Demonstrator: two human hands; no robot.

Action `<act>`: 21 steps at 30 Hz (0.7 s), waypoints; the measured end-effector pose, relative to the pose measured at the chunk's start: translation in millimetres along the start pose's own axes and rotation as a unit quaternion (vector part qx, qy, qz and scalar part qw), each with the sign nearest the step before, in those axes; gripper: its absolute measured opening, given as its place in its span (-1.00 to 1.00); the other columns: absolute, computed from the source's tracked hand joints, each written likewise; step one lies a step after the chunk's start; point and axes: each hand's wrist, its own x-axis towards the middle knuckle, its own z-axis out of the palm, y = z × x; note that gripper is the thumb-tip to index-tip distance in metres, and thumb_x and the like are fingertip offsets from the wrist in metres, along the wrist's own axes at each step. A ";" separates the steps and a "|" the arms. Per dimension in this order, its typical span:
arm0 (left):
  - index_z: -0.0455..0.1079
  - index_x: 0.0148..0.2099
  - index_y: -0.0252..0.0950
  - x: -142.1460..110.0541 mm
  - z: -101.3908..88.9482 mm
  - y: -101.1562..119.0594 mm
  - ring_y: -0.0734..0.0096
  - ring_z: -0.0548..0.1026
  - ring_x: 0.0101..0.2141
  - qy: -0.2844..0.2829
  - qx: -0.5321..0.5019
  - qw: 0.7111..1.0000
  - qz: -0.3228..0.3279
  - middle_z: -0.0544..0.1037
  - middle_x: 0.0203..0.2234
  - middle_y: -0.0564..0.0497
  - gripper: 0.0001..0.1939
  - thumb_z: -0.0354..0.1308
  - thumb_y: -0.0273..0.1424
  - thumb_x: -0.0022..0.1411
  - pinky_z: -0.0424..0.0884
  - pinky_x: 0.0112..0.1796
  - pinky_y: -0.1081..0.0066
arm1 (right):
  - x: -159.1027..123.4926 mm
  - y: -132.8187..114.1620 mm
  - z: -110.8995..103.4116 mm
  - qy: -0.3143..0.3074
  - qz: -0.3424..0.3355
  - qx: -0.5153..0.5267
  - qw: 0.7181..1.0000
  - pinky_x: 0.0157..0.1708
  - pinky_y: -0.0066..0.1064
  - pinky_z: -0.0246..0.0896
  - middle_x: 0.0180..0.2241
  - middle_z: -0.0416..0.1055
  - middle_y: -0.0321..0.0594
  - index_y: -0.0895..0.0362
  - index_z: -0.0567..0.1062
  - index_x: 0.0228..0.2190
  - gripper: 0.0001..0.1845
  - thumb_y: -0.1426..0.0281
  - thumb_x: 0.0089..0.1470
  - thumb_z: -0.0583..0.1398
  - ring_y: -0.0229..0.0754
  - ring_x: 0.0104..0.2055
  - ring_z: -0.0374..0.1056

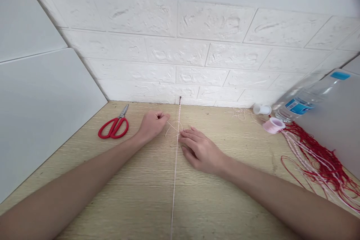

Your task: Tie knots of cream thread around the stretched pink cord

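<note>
The pale cord (174, 180) is seen stretched taut along the counter (126, 202), from the near edge of view up to the foot of the wall, where it is ended in a dark tip. At right, a bundle of red strings (323, 157) is laid out, with pink strands mixed in. The right hand (201, 148) is rested beside the cord, its fingers loosely curled and touching it; whether anything is gripped cannot be told. By the left hand (153, 124), a thin thread (173, 126) is pinched between thumb and fingers, closed, left of the cord. Further left, red-handled scissors (115, 124) are placed. A pink spool (273, 125), a white spool (262, 109) and a blue-capped bottle (306, 99) are grouped at far right, before the brick-patterned wall (191, 52).
</note>
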 end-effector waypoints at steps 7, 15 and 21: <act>-0.07 -0.61 -0.28 1.8 -2.9 -2.8 0.53 0.08 -0.60 0.060 0.028 0.997 -0.047 0.03 -0.69 0.14 -0.54 0.09 -0.20 0.14 0.06 -0.50 0.40 | 0.2 -0.2 0.6 0.020 0.002 0.002 1.000 0.30 -0.10 0.01 0.02 0.46 -0.12 0.16 0.45 -0.04 -0.70 0.46 0.22 0.07 -0.11 0.13 0.32; 0.39 -0.26 -0.18 5.0 -0.7 -3.4 0.07 0.35 -0.08 0.166 0.153 0.971 -0.078 0.45 -0.20 -0.05 -0.78 0.16 -0.17 0.08 0.23 -0.10 0.15 | 0.1 -0.4 -0.1 0.058 0.017 0.018 0.998 0.24 -0.14 0.10 -0.16 0.55 -0.16 0.14 0.50 -0.20 -0.79 0.49 0.21 0.08 -0.15 -0.07 0.43; 0.34 -0.04 -0.13 -1.6 0.4 4.8 0.03 0.28 0.05 0.156 0.182 0.970 -0.033 0.36 -0.06 -0.08 -0.66 0.18 -0.25 0.10 0.19 0.01 0.08 | 1.0 -0.4 -2.3 0.063 0.026 0.027 0.997 -0.01 -0.22 0.28 -0.41 0.49 -0.18 0.14 0.47 -0.37 -0.82 0.50 0.20 0.08 -0.17 -0.30 0.37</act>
